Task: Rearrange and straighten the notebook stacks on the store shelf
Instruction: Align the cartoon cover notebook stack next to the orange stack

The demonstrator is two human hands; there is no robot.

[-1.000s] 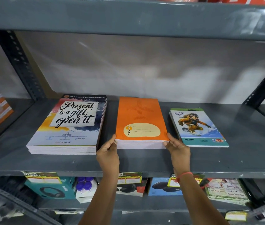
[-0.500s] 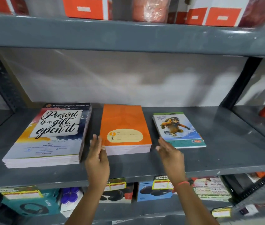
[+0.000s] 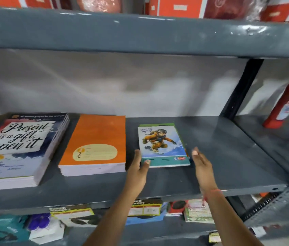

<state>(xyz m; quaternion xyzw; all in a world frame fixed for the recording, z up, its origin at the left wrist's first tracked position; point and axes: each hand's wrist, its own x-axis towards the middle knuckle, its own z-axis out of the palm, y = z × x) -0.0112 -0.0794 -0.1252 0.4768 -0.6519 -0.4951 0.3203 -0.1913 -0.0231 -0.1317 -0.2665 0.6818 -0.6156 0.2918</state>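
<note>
both hands have left the orange stack (image 3: pixel 94 144) and moved over to the small picture stack (image 3: pixel 163 146) on the right. a moment ago they were on each side of the orange one, squaring it up. now that stack sits straight on the grey shelf (image 3: pixel 228 157), just beside the big stack with the writing on it (image 3: pixel 21 150).

the left hand (image 3: pixel 138 167) is open, with its thumb touching the near left corner of the picture stack. it is not holding anything yet. the right hand (image 3: pixel 201 162) is open too, flat and standing on its edge, just beside the right side of that stack but not touching it.

the picture stack lies near the middle of the shelf, well apart from the orange one, and a green book under the top one pokes out at the back. so the orange stack looks done, and this little one is the next to fix. it likely needs a push from both sides to line the books up.
</note>
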